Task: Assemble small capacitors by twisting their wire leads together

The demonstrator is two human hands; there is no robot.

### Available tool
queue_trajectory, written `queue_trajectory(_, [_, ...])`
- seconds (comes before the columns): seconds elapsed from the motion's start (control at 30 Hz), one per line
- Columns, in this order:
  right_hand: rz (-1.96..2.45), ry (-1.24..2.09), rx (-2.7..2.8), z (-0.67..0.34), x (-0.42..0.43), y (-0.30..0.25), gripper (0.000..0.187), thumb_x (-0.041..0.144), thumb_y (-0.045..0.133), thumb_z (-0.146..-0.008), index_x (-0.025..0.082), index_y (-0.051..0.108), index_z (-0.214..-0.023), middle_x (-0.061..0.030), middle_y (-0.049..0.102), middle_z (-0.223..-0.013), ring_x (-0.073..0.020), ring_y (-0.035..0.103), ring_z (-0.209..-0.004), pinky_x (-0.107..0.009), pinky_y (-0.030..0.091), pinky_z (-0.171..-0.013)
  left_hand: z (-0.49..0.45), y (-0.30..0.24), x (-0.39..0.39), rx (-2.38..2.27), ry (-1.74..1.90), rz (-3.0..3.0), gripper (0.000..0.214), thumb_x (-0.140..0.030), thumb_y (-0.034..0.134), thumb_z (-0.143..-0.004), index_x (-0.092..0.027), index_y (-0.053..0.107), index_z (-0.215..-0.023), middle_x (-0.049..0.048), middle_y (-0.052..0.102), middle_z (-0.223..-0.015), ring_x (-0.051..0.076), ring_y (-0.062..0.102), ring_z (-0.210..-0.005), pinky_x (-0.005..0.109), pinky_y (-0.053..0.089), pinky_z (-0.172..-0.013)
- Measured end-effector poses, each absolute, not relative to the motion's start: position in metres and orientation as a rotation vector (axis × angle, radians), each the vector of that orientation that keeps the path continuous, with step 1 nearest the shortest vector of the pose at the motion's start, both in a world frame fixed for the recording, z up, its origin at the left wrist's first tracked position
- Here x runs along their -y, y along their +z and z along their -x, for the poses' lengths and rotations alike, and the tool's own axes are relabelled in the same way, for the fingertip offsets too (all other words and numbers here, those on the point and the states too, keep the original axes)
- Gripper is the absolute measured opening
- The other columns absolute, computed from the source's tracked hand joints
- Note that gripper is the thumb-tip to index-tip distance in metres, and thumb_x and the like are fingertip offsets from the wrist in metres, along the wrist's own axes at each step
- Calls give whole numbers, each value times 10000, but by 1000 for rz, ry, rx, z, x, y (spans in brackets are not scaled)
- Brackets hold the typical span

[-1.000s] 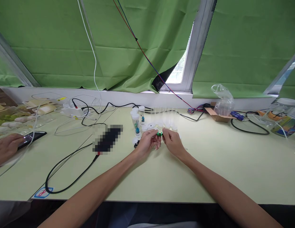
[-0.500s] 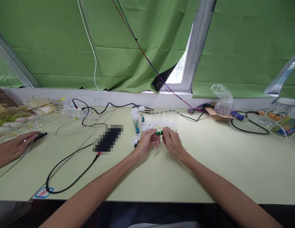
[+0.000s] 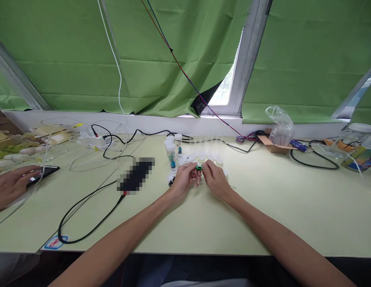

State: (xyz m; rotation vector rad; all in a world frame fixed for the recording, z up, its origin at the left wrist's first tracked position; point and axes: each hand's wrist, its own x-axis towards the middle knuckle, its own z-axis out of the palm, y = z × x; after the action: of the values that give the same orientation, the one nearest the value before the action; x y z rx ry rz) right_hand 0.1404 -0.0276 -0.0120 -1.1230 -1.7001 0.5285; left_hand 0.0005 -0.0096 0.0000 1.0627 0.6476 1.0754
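Observation:
My left hand and my right hand meet above the table, both closed in a pinch. Between their fingertips is a small shiny green cylindrical piece, held from both ends; its exact kind is too small to make out. Left of and beyond my left hand stand several clear tubes with white caps, some with blue or green pieces inside. Behind my hands is a group of clear tubes, partly hidden by my fingers. A small black object lies beside my left wrist.
At the left, another person's hand rests at a phone. A blurred-out dark device with a black cable lies left of my arms. At the back right are a cardboard box with a plastic bag and a large jar.
My right hand has shifted slightly left, closer to my left fingers, covering more of the green piece. The other person's hand has moved left, uncovering more of the phone.

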Motion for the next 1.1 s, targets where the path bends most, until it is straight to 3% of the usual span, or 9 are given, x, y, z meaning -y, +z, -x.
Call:
queue_trajectory(0.67, [1200, 637, 1605, -141, 24, -12, 652, 613, 261, -965, 234, 374, -446, -1, 412, -412, -140, 410, -434, -297, 343, -500, 1, -2, 10, -613, 963, -1138, 358, -389, 637, -825, -154, 485, -603, 16, 563, -600, 113, 541, -422, 237, 380, -383])
queue_trajectory(0.83, [1183, 586, 1608, -140, 28, -9, 552, 552, 260, -989, 223, 425, -578, 4, 495, -512, -138, 457, -497, -282, 360, -537, 0, -1, 9, -609, 1035, -1110, 345, -386, 648, -804, -159, 484, -601, 9, 554, -587, 110, 535, -420, 232, 371, -365])
queue_trajectory(1.0, [1099, 575, 1626, -139, 31, -6, 296, 477, 412, -960, 214, 497, -854, 13, 575, -700, -115, 483, -531, -248, 366, -526, 0, 1, 7, -640, 1115, -1067, 294, -373, 654, -779, -151, 519, -641, 0, 548, -588, 103, 515, -408, 227, 350, -347])
queue_trajectory(1.1, [1051, 581, 1662, -139, 30, -7, 229, 428, 447, -947, 210, 501, -908, -9, 610, -780, -121, 519, -586, -242, 380, -544, 1, 1, 7, -652, 1122, -1052, 287, -360, 645, -782, -149, 514, -638, -4, 537, -585, 101, 509, -406, 228, 348, -353])
